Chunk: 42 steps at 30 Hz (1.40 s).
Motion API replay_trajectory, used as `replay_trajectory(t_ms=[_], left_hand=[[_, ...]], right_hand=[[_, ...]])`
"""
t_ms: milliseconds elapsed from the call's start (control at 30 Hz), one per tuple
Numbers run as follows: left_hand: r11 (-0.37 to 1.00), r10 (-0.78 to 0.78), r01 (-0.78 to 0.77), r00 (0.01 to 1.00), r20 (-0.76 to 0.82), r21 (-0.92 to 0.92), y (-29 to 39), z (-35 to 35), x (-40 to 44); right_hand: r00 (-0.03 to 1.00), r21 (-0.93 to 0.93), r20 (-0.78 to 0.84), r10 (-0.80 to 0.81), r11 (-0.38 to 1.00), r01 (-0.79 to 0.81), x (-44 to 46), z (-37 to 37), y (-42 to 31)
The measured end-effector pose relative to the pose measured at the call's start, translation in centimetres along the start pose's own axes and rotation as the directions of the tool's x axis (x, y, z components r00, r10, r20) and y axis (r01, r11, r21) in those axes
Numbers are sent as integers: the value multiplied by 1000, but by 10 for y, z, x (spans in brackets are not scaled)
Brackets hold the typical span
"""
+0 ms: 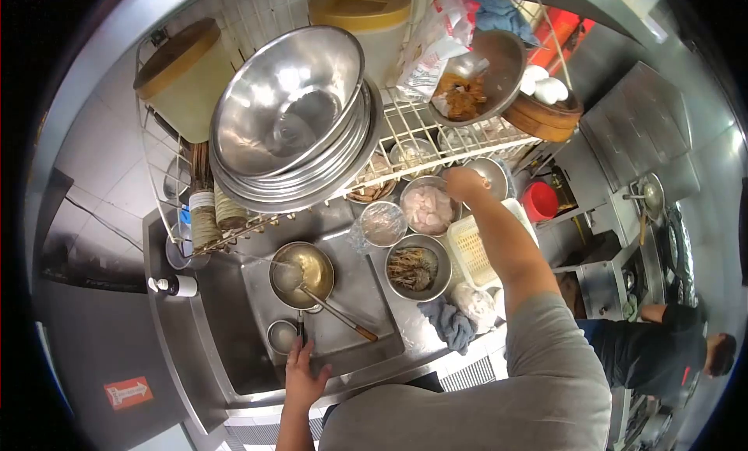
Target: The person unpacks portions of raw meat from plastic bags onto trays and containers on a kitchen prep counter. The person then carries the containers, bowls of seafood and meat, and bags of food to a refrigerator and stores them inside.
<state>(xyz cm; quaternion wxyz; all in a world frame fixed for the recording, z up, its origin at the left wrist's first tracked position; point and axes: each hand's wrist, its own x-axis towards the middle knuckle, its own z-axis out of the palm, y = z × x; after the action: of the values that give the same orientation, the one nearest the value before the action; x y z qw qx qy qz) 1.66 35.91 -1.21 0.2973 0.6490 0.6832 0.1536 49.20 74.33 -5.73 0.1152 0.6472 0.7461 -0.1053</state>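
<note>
My left hand (305,377) is spread wide beside the pan's black handle (301,323); my right hand (465,184) curls at a steel bowl (494,170), grasp hidden. Judged: pale meat (428,208) already portioned; pan (318,272) and wood-handled utensil (365,332) not yet cleared from the sink (226,334).

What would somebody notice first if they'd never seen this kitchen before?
Probably the stack of big shiny metal bowls on the wire rack, left of centre near the top. Next, perhaps the bright red container, right of centre. Lower down, a golden-looking pan sits in the sink, with the left hand near its dark handle.
</note>
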Motion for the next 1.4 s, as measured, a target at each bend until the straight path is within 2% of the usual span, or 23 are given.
replay_trajectory(t_ms=[133, 367, 467, 533, 667, 733, 767, 800, 833, 867, 900, 933, 967, 1000, 1067, 1133, 1167, 1233, 1267, 1300, 1333, 1367, 1400], left_hand=[[995, -29, 31, 999, 25, -95, 1, 9, 9], [966, -68, 79, 996, 51, -245, -8, 31, 29], [944, -30, 43, 998, 46, -327, 32, 31, 63], [963, 115, -102, 993, 34, -251, 84, 18, 87], [859, 469, -475, 880, -79, -190, 185, 4, 135], [858, 487, -503, 861, -150, -101, 205, 14, 158], [860, 484, -501, 861, -153, -99, 205, 23, 166], [885, 382, -449, 851, -361, -122, 202, 36, 175], [902, 260, -402, 794, -549, -155, 197, 48, 182], [901, 263, -406, 792, -551, -154, 188, 58, 183], [931, 296, -365, 732, -614, 13, 177, 69, 180], [859, 161, -397, 810, -564, -325, 167, 85, 187], [640, 18, -392, 868, -497, -661, 156, 102, 195], [360, -122, -353, 900, -418, -864, 145, 119, 202], [555, -18, -237, 955, -297, -797, 114, 131, 213], [638, 17, -182, 975, -223, -748, 112, 121, 207], [870, 96, -316, 861, -499, -378, 112, 111, 202], [930, 207, -360, 684, -700, -76, 138, 83, 190], [929, 205, -361, 682, -702, -78, 154, 66, 186], [939, 307, -342, 808, -502, 24, 169, 49, 185], [930, 368, -345, 893, -261, 129, 178, 41, 185], [919, 394, -381, 904, -167, 104, 184, 42, 189], [917, 397, -384, 902, -170, 104, 192, 42, 190]], right_hand=[[999, 44, -26, -41, 998, 42, -11, -24, 0], [985, -34, -132, -113, 993, 110, -22, -23, 27], [973, 83, -220, -67, 993, 87, -30, -30, 35], [963, 171, -268, -11, 983, 59, -36, -33, 30], [943, 444, -326, 64, 891, 93, -91, -87, -36], [917, 378, -397, -29, 906, 192, -105, -86, -73], [932, 469, -357, -56, 853, 230, -119, -93, -97], [870, 353, -458, -182, 861, 366, -132, -99, -121], [909, 342, -340, -241, 869, 358, -144, -105, -146], [801, 252, -477, -362, 816, 520, -152, -96, -169], [682, 78, -575, -452, 799, 596, -162, -100, -194], [676, 48, -550, -490, 790, 611, -176, -110, -216], [609, 30, -609, -508, 753, 657, -176, -98, -233], [616, 34, -610, -498, 761, 648, -177, -97, -243], [562, -67, -629, -537, 758, 649, -181, -97, -252], [579, -17, -626, -523, 751, 661, -179, -102, -246], [654, 90, -590, -475, 766, 637, -175, -102, -238], [792, 381, -499, -352, 731, 566, -165, -98, -209], [874, 529, -441, -206, 727, 438, -164, -93, -193], [932, 657, -357, -63, 692, 299, -161, -84, -178], [910, 737, -414, 9, 590, 329, -155, -60, -162], [883, 798, -460, 91, 479, 366, -147, -28, -143], [917, 856, -371, 146, 436, 277, -136, 8, -120]])
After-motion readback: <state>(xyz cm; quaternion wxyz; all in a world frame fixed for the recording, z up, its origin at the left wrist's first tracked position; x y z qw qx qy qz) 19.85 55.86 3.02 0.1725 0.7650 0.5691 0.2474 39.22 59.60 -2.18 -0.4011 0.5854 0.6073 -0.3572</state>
